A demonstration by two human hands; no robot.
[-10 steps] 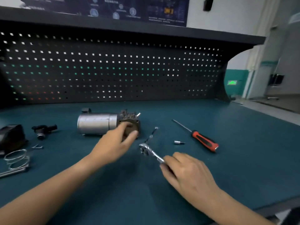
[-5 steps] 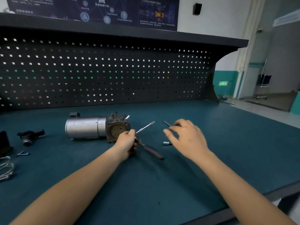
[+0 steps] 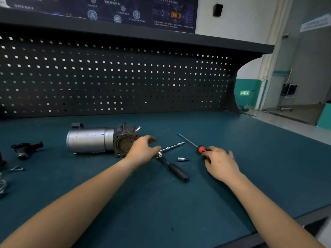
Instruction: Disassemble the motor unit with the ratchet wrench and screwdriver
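Observation:
The motor unit, a silver cylinder with a dark rusty housing, lies on the teal bench mat. My left hand is just right of the housing, thumb spread, with its fingers resting on the head of the ratchet wrench. The wrench lies flat on the mat, and a thin extension bar points away from its head to the right. The red-handled screwdriver lies further right, its shaft pointing away from me. My right hand covers its handle with the fingers curled over it.
A small socket bit lies between wrench and screwdriver. At the left are a black part, loose screws and wire rings. A dark pegboard backs the bench, whose front edge runs at lower right.
My right hand let go of the wrench, crossed to the right and came down on the screwdriver handle. My left hand went from the motor housing to the wrench head and has loosened its grip.

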